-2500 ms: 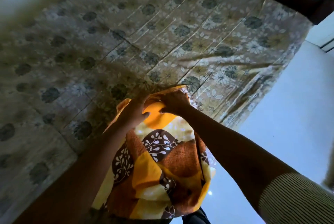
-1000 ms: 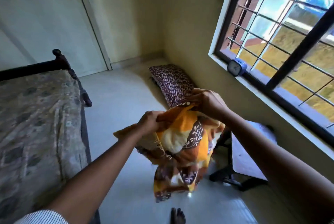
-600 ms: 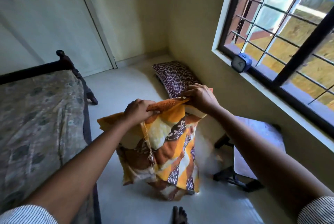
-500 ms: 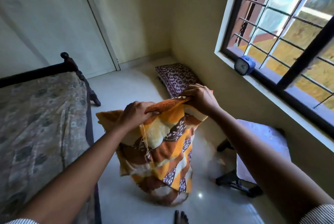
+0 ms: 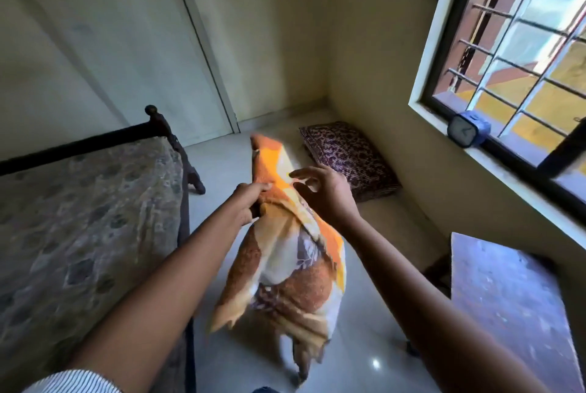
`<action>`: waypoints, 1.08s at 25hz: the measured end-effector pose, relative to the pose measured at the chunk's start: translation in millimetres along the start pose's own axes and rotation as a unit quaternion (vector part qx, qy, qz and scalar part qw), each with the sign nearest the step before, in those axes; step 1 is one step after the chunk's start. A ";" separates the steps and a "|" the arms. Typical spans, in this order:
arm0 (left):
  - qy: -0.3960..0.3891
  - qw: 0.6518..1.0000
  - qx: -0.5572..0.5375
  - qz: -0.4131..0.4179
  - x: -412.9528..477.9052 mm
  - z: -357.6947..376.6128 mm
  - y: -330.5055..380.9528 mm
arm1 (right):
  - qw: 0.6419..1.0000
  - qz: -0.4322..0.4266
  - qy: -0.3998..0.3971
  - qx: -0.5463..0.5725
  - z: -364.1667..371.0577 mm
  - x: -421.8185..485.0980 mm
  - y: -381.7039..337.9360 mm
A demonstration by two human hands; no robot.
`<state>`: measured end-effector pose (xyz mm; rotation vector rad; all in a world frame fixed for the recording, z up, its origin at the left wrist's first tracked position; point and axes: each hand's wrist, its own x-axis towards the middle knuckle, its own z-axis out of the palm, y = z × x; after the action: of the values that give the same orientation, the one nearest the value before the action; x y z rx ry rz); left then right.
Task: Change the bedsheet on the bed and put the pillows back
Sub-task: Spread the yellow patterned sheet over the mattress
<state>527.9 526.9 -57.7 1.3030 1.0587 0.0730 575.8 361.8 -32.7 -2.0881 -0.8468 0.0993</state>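
An orange, brown and white patterned sheet (image 5: 285, 278) hangs bunched above the floor in the middle of the view. My left hand (image 5: 249, 205) grips its upper part, and one corner sticks up above the fist. My right hand (image 5: 323, 192) is just right of the cloth with its fingers spread and holds nothing. The bed (image 5: 79, 227), under a faded floral sheet, fills the left side. A dark patterned pillow (image 5: 348, 158) lies on the floor by the wall under the window.
A dark bed rail (image 5: 95, 138) with a knob post ends the bed near a closed door (image 5: 111, 43). A small table (image 5: 513, 307) stands at the right under the barred window (image 5: 523, 43). A blue clock (image 5: 467, 131) sits on the sill.
I turned from the bed to the room. My right hand has let go of the sheet and opened. The sheet now hangs from my left hand alone, one corner flipped up.
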 end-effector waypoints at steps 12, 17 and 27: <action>-0.054 0.908 -0.414 -0.035 97.2 -52.7 118.5 | 0.988 0.062 0.023 -0.141 114.3 128.5 -14.9; -0.102 0.979 -0.162 0.070 158.4 -125.7 163.4 | 0.978 0.068 0.005 -0.195 114.1 238.3 -45.6; 0.021 0.789 0.431 0.439 357.7 -191.9 225.7 | 0.959 -0.019 -0.036 -0.281 141.4 409.3 -68.8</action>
<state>712.6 953.0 -66.9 2.5759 0.3928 0.3483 802.4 733.2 21.3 -2.6050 -1.0488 -0.1003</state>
